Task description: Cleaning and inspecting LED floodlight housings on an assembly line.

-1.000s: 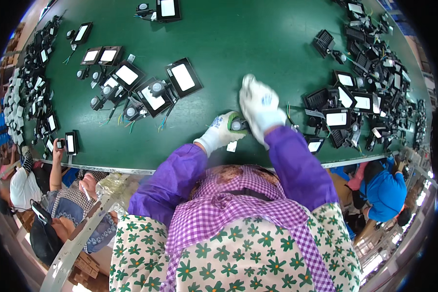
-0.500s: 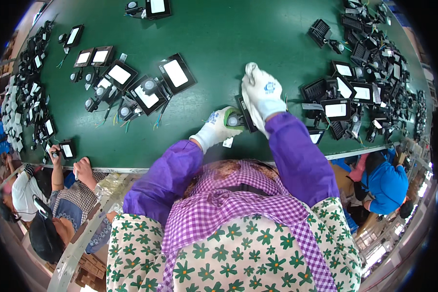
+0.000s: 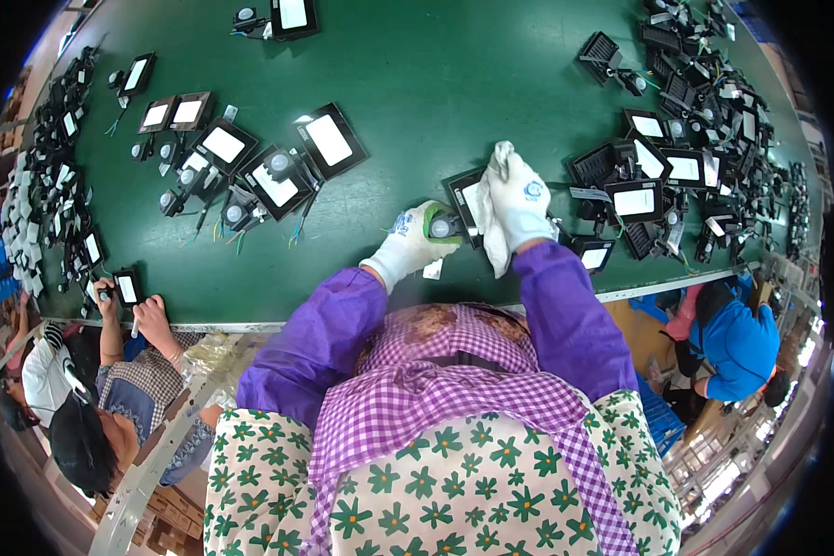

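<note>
In front of me a black floodlight (image 3: 461,192) with a white panel lies on the table, partly covered by a cloth. My left hand (image 3: 411,236), in a white glove with green on it, is closed around the floodlight's domed sensor (image 3: 441,226). A white cloth (image 3: 495,243) is bunched in my gloved right hand (image 3: 523,198), which presses it against the right part of the panel. The cloth hides that part. A small white tag (image 3: 433,269) lies just below my left hand.
Several floodlights (image 3: 329,139) with sensors and loose wires lie to the left on the green table (image 3: 435,83). A dense heap of floodlights (image 3: 686,167) is at the right. At the left edge a co-worker's hands (image 3: 154,320) hold another floodlight. A person in blue (image 3: 737,338) sits at the right.
My right hand and the cloth have moved right and slightly nearer across the floodlight, uncovering more of its panel. My left hand stays on the sensor.
</note>
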The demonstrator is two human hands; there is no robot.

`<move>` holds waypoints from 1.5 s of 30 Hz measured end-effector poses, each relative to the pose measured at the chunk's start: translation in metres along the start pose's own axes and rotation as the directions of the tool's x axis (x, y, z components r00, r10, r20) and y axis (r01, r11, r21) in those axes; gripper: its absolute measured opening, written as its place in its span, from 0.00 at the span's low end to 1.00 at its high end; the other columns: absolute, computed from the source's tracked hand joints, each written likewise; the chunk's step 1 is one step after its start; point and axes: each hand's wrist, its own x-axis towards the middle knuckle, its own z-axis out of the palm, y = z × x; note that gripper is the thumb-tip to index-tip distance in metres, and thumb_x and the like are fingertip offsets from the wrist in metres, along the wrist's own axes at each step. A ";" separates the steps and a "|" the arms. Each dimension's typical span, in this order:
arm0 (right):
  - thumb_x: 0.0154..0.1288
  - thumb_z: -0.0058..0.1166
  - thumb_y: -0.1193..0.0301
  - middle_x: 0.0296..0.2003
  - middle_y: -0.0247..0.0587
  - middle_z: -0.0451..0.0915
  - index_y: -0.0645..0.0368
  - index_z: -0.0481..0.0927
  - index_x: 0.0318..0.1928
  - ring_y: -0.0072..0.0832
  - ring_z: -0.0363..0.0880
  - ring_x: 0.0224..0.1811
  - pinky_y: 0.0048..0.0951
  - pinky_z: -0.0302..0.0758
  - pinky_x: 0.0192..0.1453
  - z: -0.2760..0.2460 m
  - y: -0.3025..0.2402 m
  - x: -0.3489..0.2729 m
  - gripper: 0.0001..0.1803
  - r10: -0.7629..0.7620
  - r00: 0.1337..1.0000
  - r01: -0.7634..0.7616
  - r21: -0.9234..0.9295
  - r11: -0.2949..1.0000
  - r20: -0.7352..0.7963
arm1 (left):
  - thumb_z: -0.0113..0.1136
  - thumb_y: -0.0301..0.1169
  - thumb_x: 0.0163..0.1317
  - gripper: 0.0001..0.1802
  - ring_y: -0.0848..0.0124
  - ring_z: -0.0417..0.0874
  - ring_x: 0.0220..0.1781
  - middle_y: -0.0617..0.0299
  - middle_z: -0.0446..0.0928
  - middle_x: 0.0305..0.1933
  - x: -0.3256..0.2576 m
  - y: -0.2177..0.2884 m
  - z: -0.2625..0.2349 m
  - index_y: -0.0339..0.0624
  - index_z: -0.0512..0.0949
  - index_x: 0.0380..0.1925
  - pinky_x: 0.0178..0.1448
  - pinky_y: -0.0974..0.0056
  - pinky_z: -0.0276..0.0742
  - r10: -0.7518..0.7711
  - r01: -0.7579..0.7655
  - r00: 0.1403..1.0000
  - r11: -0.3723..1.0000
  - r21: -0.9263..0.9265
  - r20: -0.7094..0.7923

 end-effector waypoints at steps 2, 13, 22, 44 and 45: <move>0.65 0.52 0.63 0.36 0.53 0.80 0.60 0.75 0.45 0.52 0.79 0.40 0.45 0.76 0.45 -0.018 -0.028 -0.013 0.15 -0.110 0.993 0.109 0.039 0.993 0.036 | 0.74 0.36 0.46 0.29 0.58 0.84 0.45 0.49 0.82 0.42 -0.002 -0.013 0.002 0.38 0.77 0.48 0.52 0.59 0.79 0.009 -0.009 1.000 1.000 -0.007 -0.020; 0.68 0.47 0.68 0.32 0.52 0.78 0.58 0.73 0.48 0.49 0.78 0.38 0.46 0.73 0.43 -0.021 -0.049 -0.001 0.11 -0.260 0.966 0.260 0.049 0.964 -0.004 | 0.75 0.35 0.47 0.29 0.68 0.83 0.38 0.54 0.82 0.40 -0.004 -0.022 0.003 0.37 0.77 0.50 0.43 0.62 0.81 0.073 -0.074 0.996 0.997 -0.025 -0.043; 0.65 0.50 0.64 0.42 0.50 0.82 0.59 0.76 0.43 0.46 0.80 0.46 0.44 0.76 0.48 -0.012 -0.004 -0.018 0.13 -0.046 0.999 0.042 0.132 0.990 0.027 | 0.74 0.33 0.48 0.27 0.71 0.82 0.35 0.56 0.82 0.38 0.005 -0.009 0.000 0.36 0.77 0.49 0.39 0.64 0.80 0.151 -0.150 0.987 0.988 0.023 -0.046; 0.64 0.52 0.58 0.39 0.49 0.82 0.55 0.76 0.47 0.48 0.81 0.45 0.46 0.75 0.52 -0.031 0.017 -0.109 0.17 0.075 0.933 -0.130 0.135 0.982 0.352 | 0.68 0.41 0.53 0.38 0.42 0.61 0.68 0.39 0.64 0.65 0.014 0.090 -0.091 0.42 0.68 0.64 0.69 0.43 0.61 0.411 0.171 0.762 0.618 0.767 -0.501; 0.63 0.52 0.59 0.38 0.50 0.82 0.56 0.77 0.45 0.49 0.81 0.44 0.46 0.75 0.51 -0.034 0.021 -0.117 0.16 0.107 0.923 -0.173 0.149 0.973 0.370 | 0.68 0.40 0.52 0.34 0.43 0.67 0.65 0.41 0.69 0.62 0.024 0.108 -0.072 0.41 0.72 0.60 0.67 0.44 0.65 0.493 0.066 0.732 0.636 0.769 -0.471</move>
